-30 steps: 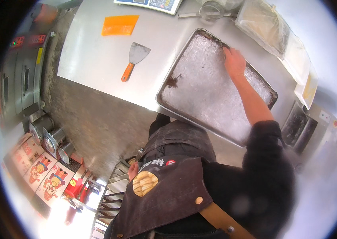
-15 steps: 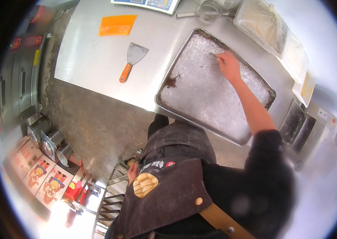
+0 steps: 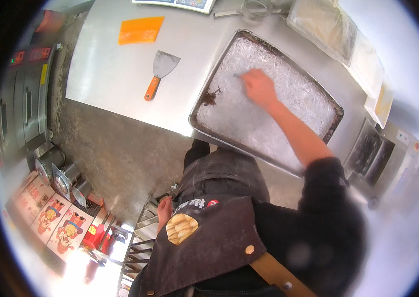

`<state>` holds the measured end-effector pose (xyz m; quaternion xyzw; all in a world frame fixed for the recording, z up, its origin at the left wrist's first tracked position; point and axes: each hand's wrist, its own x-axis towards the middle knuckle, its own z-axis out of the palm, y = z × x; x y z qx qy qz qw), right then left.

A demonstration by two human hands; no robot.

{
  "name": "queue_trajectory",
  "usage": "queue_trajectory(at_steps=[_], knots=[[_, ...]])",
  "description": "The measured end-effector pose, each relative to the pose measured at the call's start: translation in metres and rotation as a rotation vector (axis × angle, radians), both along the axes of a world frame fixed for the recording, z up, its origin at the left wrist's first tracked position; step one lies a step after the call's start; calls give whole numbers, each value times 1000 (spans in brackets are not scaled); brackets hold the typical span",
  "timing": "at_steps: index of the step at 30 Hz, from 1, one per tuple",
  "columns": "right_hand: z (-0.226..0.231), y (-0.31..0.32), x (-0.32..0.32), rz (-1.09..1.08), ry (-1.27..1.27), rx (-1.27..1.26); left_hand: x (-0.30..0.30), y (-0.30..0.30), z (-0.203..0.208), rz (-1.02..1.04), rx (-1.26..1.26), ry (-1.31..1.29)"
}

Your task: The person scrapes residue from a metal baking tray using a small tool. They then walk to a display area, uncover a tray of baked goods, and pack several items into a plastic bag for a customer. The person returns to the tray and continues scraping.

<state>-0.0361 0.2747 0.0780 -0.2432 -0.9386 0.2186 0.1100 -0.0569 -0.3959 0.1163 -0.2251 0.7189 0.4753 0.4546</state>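
Observation:
A rectangular metal baking tray (image 3: 244, 126) lies at an angle on the steel table, with a whitish, worn surface and dark brown residue along its rim and left side. Over the tray's upper middle is my right hand (image 3: 259, 88), its fingers pinched together close to the surface. A tiny dark bit shows at the fingertips; what it is, I cannot make out. Low beside my apron hangs my left hand (image 3: 165, 208), partly hidden, its finger position unclear. Left of the tray rests a scraper (image 3: 164, 65) with a metal blade and orange handle.
An orange plastic dough scraper (image 3: 141, 30) and a scale (image 3: 179, 4) lie farther back on the steel table (image 3: 95, 74). Plastic-covered containers (image 3: 326, 29) line the right side. An oven (image 3: 28, 94) stands at far left; a rack (image 3: 140, 242) is behind my left hand.
My right hand has moved left across the tray, its fingers still pinched and slightly blurred. My left hand stays low at my side. The view has shifted slightly.

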Motion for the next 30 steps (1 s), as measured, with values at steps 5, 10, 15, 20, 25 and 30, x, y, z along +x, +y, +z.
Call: queue_trajectory(at_steps=[5,10,15,20,25,30], knots=[[12,-28,4,-219,20,-224,1,6,-5,-33,-15,29],[3,32,2,-492,84,-13,9,8,-6,-16,-114,-35],[-16,46,-27,-379,82,177,17,5,-6,8,-13,19],[-13,-31,-36,-173,2,29,20,-13,-19,67,58,-19],[12,-86,1,52,107,-189,31,-21,-25,177,29,-70],[16,-58,17,-308,128,-372,34,-9,-7,-202,-63,178]])
